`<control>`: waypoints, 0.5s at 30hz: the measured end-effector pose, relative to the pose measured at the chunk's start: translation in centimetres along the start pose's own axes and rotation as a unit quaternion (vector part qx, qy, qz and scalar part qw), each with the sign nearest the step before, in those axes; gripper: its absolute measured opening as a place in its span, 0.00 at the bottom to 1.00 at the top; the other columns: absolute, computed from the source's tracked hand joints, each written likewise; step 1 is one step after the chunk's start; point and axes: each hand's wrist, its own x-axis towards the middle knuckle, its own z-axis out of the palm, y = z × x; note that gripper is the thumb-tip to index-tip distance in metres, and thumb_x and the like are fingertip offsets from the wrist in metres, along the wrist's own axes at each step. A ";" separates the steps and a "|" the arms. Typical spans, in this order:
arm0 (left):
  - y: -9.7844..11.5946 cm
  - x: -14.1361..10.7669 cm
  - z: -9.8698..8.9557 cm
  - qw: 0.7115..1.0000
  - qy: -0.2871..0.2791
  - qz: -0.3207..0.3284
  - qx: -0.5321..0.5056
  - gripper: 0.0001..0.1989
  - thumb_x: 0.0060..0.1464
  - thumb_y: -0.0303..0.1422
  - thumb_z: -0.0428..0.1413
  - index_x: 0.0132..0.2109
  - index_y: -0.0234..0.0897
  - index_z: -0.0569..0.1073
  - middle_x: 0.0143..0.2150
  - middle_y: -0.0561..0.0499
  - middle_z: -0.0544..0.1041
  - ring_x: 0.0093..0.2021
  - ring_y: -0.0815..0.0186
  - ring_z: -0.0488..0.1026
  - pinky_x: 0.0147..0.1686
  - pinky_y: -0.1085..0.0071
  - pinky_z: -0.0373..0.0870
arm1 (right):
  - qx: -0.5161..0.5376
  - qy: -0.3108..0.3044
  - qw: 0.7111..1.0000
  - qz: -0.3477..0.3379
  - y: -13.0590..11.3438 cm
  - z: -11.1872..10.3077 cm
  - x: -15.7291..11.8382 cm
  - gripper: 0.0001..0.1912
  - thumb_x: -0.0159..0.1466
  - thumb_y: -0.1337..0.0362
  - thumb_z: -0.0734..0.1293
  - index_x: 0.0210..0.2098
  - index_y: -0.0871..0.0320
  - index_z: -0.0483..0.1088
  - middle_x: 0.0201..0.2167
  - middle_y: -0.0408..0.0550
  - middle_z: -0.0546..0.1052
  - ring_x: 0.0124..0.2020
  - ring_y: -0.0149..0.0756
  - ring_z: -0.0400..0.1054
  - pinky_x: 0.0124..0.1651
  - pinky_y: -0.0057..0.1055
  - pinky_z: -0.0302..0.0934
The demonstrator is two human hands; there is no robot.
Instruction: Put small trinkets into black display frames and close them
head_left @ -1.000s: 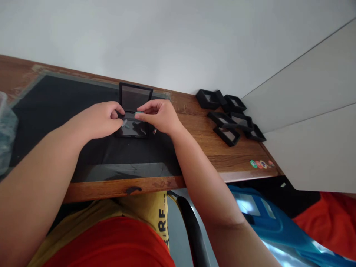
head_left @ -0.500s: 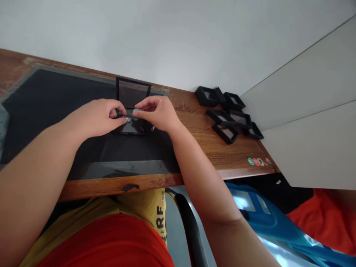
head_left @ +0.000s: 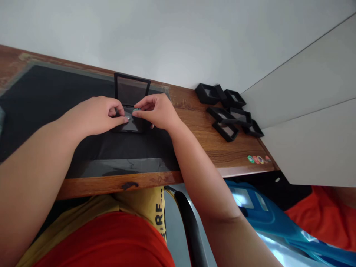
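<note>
Several black frames [head_left: 228, 121] lie aside — right fingers [head_left: 144, 115] pinch a greenish piece [head_left: 136, 110]; left fingers [head_left: 121, 121], a shiny bit [head_left: 128, 118].

Hands [head_left: 160, 112] at open case [head_left: 132, 91], black frames [head_left: 230, 121] rightward

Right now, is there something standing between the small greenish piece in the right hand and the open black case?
Nothing visible stands between the greenish piece in the right hand and the open black case. The left hand is at the case's left side, not between.
</note>
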 end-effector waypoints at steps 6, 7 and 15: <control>-0.7 0.2 0.4 0.999 0.023 -0.022 0.006 0.13 0.52 0.51 0.64 0.36 0.49 0.81 0.29 0.49 0.77 0.30 0.55 0.74 0.32 0.57 0.57 | 0.000 -0.015 1.000 0.004 -0.1 -0.1 -0.3 0.08 0.56 0.63 0.81 0.34 0.59 0.83 0.30 0.46 0.81 0.37 0.38 0.78 0.40 0.33 0.73; -0.8 0.3 0.5 1.000 0.025 -0.018 0.005 0.14 0.52 0.51 0.64 0.38 0.49 0.81 0.30 0.49 0.78 0.30 0.54 0.75 0.32 0.57 0.58 | 0.002 -0.018 1.000 0.004 -0.1 -0.1 -0.3 0.08 0.56 0.63 0.81 0.34 0.59 0.83 0.30 0.46 0.81 0.37 0.38 0.78 0.40 0.32 0.73; -0.1 0.0 0.0 1.000 0.004 -0.002 0.001 0.17 0.55 0.47 0.64 0.47 0.47 0.85 0.30 0.51 0.76 0.32 0.56 0.75 0.33 0.60 0.59 | 0.013 -0.039 0.999 0.017 -0.5 -0.3 -0.5 0.08 0.56 0.65 0.81 0.35 0.60 0.84 0.31 0.48 0.82 0.37 0.38 0.77 0.42 0.34 0.75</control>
